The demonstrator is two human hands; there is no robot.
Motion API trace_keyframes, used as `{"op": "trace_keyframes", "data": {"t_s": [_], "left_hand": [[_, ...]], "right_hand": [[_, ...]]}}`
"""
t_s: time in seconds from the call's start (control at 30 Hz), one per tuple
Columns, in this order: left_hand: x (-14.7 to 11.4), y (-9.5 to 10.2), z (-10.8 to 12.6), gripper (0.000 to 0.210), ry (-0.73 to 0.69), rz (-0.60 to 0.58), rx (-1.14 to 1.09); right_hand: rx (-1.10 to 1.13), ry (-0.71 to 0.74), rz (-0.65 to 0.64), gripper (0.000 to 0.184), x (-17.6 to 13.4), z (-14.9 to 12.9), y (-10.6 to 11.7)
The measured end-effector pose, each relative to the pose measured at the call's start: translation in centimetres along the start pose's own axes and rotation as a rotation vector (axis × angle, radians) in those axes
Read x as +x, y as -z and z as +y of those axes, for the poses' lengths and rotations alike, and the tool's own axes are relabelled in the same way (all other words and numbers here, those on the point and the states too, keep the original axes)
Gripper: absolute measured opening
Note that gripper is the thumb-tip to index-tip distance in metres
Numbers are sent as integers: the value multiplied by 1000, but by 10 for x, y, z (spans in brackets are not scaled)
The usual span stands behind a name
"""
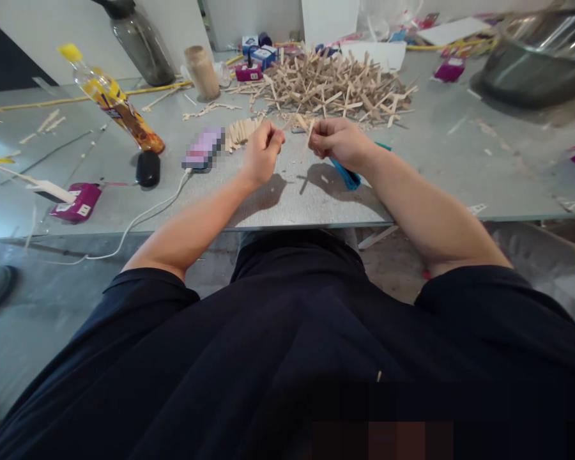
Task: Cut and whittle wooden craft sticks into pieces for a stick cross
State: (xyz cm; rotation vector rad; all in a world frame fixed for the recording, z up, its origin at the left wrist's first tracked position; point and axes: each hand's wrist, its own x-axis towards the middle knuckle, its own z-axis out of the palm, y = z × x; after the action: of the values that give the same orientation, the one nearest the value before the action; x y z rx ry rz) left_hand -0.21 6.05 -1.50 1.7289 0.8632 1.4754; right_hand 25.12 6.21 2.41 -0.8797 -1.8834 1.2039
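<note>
Over the near part of the table, my left hand (pixel 264 148) is closed in a pinch; what it holds, if anything, I cannot make out. My right hand (pixel 338 142) pinches a flat wooden stick (pixel 310 137), tilted nearly upright. The two hands are a little apart. Below my right wrist lies a folded blue strip (pixel 349 177), partly hidden by the hand. Just beyond my left hand, several wooden sticks lie side by side in a row (pixel 239 134). A large heap of loose wooden sticks (pixel 340 86) is behind both hands.
Left of my hands are a phone (pixel 204 148) on a white cable, a black case (pixel 148 169), a yellow-capped bottle (pixel 119 108) and a purple box (pixel 76 203). A jar (pixel 202 72) stands behind. A metal bowl (pixel 536 64) sits at the far right.
</note>
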Motion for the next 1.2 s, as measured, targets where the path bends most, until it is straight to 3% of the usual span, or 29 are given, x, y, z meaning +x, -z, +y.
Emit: {"op": "trace_keyframes", "data": {"t_s": [0.1,0.27,0.43,0.63,0.8,1.0,1.2], "left_hand": [[-4,2,-2,44,-85,5,108],[-6,1,-1,54,-147,-59,206],[-5,3,-3,52,-146,-69,209],[-7,4,-3,46,-136,-84,223],[-7,3,-4,44,-137,-100,229],[-5,4,-12,50,-146,-117,206],[-9,3,-5,56,-139,-125,233]], "right_hand": [[215,21,-40,42,-6,-8,-7],[335,13,-88,34,-9,-13,-15],[420,-27,-45,29,-12,-19,-19],[448,-65,-94,35,-14,-24,-23],[489,-108,-60,37,-13,-22,-25],[498,-145,-116,30,-17,-26,-22],[480,-213,-70,29,-21,-30,-24]]}}
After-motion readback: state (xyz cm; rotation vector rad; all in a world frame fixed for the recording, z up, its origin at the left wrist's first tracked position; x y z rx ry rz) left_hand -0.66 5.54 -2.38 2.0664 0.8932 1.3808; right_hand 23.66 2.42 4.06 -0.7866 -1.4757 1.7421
